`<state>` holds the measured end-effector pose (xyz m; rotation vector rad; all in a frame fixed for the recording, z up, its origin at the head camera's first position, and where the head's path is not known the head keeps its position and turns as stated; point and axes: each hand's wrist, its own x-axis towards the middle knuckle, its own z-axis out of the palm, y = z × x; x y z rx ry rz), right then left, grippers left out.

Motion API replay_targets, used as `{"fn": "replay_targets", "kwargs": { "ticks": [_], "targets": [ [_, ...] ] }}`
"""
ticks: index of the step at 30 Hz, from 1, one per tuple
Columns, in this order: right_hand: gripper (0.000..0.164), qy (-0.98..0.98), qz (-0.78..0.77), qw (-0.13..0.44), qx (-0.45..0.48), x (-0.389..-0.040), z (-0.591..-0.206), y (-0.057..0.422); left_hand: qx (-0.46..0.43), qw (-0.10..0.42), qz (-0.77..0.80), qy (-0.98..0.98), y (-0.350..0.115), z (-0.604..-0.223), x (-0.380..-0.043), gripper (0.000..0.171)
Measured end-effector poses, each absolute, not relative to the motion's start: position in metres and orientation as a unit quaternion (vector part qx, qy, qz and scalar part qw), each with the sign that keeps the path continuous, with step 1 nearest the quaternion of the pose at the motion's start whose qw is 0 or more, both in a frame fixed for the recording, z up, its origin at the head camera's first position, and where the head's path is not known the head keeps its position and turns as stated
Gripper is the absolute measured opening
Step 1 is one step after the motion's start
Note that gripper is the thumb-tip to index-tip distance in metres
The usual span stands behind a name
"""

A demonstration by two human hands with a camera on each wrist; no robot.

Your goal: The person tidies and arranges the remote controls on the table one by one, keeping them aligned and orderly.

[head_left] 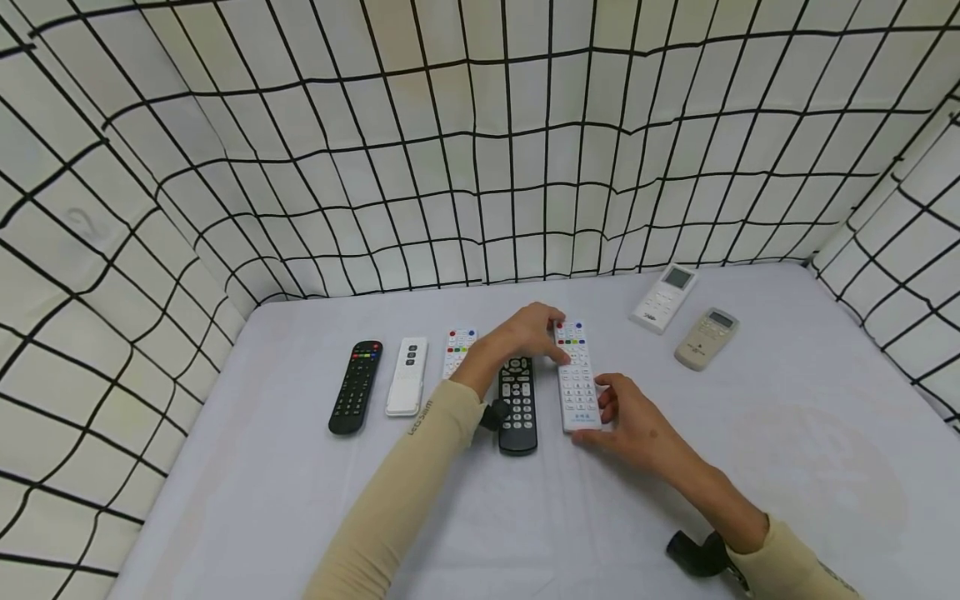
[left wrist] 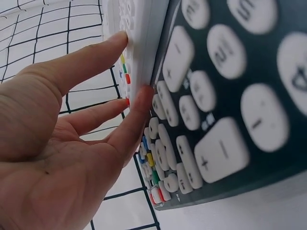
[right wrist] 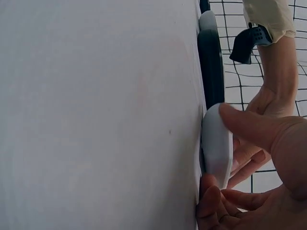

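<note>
A slim white remote control (head_left: pixel 577 390) with coloured buttons near its far end lies lengthwise on the white table. My left hand (head_left: pixel 528 330) holds its far end, thumb on the button face and fingers at the edge, as the left wrist view also shows. At the near end, my right hand (head_left: pixel 637 427) grips it with the thumb at the bottom edge and curled fingers along the right side. Just left of it is a dark remote with pale buttons (head_left: pixel 517 417), its upper end partly hidden under my left wrist.
Farther left lie a second white remote with coloured buttons (head_left: pixel 459 342), partly covered by my forearm, a plain white remote (head_left: pixel 407 379) and a black remote (head_left: pixel 356 387). To the right are a white remote with a screen (head_left: pixel 663 298) and a beige one (head_left: pixel 707 339). Black netting (head_left: pixel 513 192) surrounds the table (head_left: pixel 247 500).
</note>
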<state>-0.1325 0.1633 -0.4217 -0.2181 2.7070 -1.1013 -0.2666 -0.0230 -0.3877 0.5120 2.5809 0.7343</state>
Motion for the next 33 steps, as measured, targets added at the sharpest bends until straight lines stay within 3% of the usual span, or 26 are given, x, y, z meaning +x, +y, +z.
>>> {"fn": "replay_targets", "kwargs": {
  "ticks": [6,21,33],
  "targets": [
    [0.082,0.921,-0.374,0.082,-0.071,-0.134,-0.415,0.175,0.175,0.18,0.259,0.933,-0.017,-0.384,-0.263,0.071],
    [0.053,0.931,-0.36,-0.023,-0.061,-0.172,-0.401,0.231,0.186,0.072,0.306,0.931,0.005,-0.384,-0.259,0.045],
    [0.043,0.927,-0.366,-0.071,-0.045,-0.197,-0.403,0.257,0.176,0.084,0.341,0.92,0.019,-0.393,-0.252,0.04]
  ]
}}
